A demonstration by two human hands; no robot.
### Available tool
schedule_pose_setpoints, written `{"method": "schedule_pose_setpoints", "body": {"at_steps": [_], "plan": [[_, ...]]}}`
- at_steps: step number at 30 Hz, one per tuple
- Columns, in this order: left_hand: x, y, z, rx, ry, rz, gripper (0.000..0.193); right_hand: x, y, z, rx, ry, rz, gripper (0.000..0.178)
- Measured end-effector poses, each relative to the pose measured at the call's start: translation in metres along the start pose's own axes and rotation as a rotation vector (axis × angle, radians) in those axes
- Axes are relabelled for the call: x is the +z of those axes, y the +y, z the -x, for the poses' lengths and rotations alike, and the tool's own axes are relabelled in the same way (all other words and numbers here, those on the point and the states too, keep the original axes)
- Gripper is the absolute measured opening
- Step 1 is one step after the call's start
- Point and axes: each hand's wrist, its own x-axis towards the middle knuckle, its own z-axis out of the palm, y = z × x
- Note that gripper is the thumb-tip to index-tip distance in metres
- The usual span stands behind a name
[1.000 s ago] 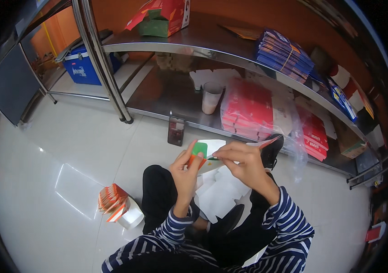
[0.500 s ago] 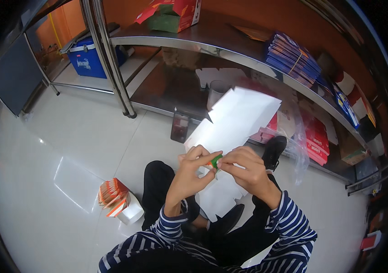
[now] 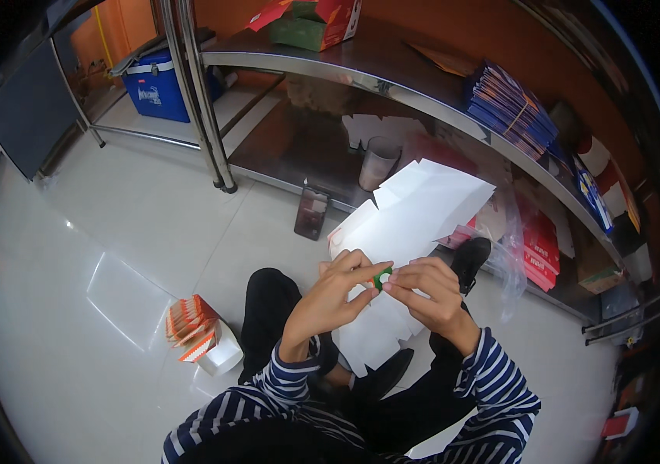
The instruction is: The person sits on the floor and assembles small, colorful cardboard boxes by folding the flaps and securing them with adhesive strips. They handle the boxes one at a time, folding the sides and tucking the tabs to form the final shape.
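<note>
White card point(image 3: 422, 203) has swung out right of the phone point(image 3: 312, 213), with a green piece point(image 3: 382, 271), apparently its end, pinched between left hand point(image 3: 328, 298) and right hand point(image 3: 432, 295), where uneven pulling could tear it.

I have the hands point(image 3: 331, 298) mid-scene, with one card sheet point(image 3: 415, 209) on their far side and a second sheet point(image 3: 368, 340) below, between the legs point(image 3: 272, 309). Near left on the floor point(image 3: 75, 309), a stack of cartons point(image 3: 189, 319) sits just left of a tub point(image 3: 224, 354). Farther off, a phone point(image 3: 311, 213) stands by the near edge of the lower shelf point(image 3: 276, 151), which holds a cup point(image 3: 381, 161) and, rightward, piled boxes point(image 3: 540, 244). The upper shelf point(image 3: 392, 62) carries an open box point(image 3: 306, 32) at left, a bundle point(image 3: 511, 112) at right. Far left is a cooler point(image 3: 157, 91).
</note>
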Motion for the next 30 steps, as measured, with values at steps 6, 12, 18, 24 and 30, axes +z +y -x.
{"method": "schedule_pose_setpoints", "body": {"at_steps": [6,12,18,24,30], "plan": [[0.003,-0.005,0.000,0.014,-0.018,-0.072,0.044,0.007,0.001,0.001,0.151,-0.044,-0.072,0.025],[-0.003,0.002,-0.003,0.048,-0.020,-0.090,0.046,0.010,-0.001,0.000,0.162,0.016,-0.036,0.023],[-0.007,0.000,-0.002,0.035,-0.008,-0.049,0.045,0.016,-0.001,-0.001,0.085,0.030,0.022,0.023],[-0.006,-0.003,-0.001,0.060,0.012,0.010,0.041,0.013,-0.007,-0.003,0.042,0.041,0.029,0.020],[-0.004,-0.002,0.002,0.008,0.020,0.086,0.040,0.012,-0.010,-0.005,0.032,0.008,0.078,0.021]]}}
